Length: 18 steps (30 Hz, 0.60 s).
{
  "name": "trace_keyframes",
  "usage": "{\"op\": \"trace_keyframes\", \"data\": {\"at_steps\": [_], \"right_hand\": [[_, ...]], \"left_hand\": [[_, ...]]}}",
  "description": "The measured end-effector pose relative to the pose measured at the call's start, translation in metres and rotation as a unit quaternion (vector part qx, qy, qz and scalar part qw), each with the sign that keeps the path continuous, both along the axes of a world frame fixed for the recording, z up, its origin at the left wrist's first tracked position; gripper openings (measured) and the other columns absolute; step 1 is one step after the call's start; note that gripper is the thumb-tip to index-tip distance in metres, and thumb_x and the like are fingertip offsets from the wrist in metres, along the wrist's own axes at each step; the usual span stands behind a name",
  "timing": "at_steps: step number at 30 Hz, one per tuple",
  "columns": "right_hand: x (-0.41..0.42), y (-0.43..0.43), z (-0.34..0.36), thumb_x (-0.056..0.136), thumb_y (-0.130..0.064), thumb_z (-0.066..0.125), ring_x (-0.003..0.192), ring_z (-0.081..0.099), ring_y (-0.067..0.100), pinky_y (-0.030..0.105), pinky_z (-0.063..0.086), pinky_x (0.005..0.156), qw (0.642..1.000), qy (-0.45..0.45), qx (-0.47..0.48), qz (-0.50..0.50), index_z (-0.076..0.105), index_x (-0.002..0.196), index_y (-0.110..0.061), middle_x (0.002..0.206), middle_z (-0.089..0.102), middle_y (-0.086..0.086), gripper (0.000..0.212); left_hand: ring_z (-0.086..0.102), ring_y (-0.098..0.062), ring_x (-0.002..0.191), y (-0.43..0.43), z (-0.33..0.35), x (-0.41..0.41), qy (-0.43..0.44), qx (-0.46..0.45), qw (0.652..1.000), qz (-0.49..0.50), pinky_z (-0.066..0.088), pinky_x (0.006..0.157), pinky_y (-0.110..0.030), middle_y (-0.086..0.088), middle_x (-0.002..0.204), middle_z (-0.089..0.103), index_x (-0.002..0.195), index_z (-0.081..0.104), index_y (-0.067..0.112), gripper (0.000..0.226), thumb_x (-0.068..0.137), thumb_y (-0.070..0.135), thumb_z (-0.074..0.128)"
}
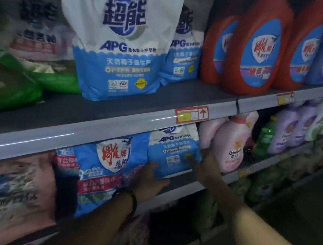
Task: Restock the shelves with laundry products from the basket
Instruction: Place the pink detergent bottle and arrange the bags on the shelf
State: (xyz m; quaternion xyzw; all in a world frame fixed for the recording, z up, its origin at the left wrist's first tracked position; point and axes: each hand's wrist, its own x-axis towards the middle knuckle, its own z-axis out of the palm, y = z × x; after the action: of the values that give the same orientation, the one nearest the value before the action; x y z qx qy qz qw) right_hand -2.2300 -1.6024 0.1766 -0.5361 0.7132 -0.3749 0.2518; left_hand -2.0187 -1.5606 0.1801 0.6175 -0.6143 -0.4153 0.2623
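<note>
Red-and-yellow price tag on the grey shelf edge, second tag further right

Dim aisle; grey metal shelving, dark floor.

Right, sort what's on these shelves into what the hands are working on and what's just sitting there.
In the job:
- small white-and-blue APG bag on the lower shelf
- left hand under its bottom edge
- right hand against its right side

Just sitting there:
- large APG bag on the upper shelf
- red detergent bottles
- pink softener bottle
- blue sachet bag
- green bags
</note>
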Motion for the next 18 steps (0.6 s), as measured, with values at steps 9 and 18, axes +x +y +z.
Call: {"op": "trace_keyframes", "data": {"at_steps": [9,18], "right_hand": [[-0.007,-0.099,-0.022,0.059,-0.062,0.095,0.1,0.074,0.026,0.051,0.066,0.084,0.982,-0.178,0.058,0.027,0.043,0.13,-0.019,0.121,0.067,0.009,0.098],[-0.011,-0.102,-0.036,0.041,-0.079,0.091,0.085,0.077,0.02,0.043,0.067,0.079,0.995,-0.067,0.07,-0.008,0.073,0.099,-0.018,0.096,0.079,0.0,0.086]], "left_hand": [[0.071,-0.02,0.102,-0.075,-0.046,-0.02,0.084,0.037,0.989,0.112,0.061,0.088,-0.039,0.001,0.114,0.075,0.126,0.062,0.024,0.083,0.054,0.062,0.081],[0.073,-0.017,0.114,-0.084,-0.061,-0.029,0.268,0.037,0.957,0.105,0.055,0.105,-0.045,0.009,0.12,0.078,0.125,0.072,0.03,0.051,0.079,0.05,0.086]]}}
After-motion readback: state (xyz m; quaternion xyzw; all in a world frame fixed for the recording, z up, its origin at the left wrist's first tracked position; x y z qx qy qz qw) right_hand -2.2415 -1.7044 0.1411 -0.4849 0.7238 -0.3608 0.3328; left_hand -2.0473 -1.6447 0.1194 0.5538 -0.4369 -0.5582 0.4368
